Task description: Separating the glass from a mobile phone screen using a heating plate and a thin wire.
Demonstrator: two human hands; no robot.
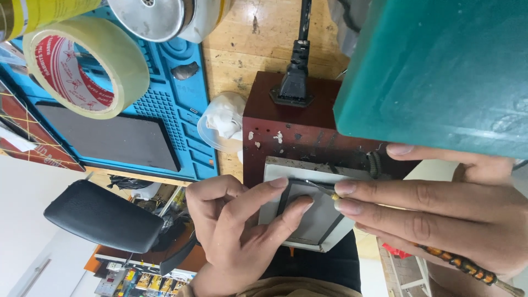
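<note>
A small grey panel with a thin dark frame (318, 220) lies on the white top plate (273, 170) of a dark red box (286, 146). My left hand (234, 231) comes up from below, its index and middle fingertips pressing on the panel's left edge. My right hand (440, 209) reaches in from the right and pinches a thin metal-tipped tool (324, 190) whose orange and black handle (465, 266) trails past the palm. The tip touches the panel's upper edge, close to my left index finger.
A black power plug (294, 82) sits in the box's far side. A large teal block (440, 71) fills the upper right. To the left lie a blue work mat (179, 110), a tape roll (82, 66), a metal disc (151, 16) and a plastic cup with tissue (223, 121). A black chair (102, 215) is below.
</note>
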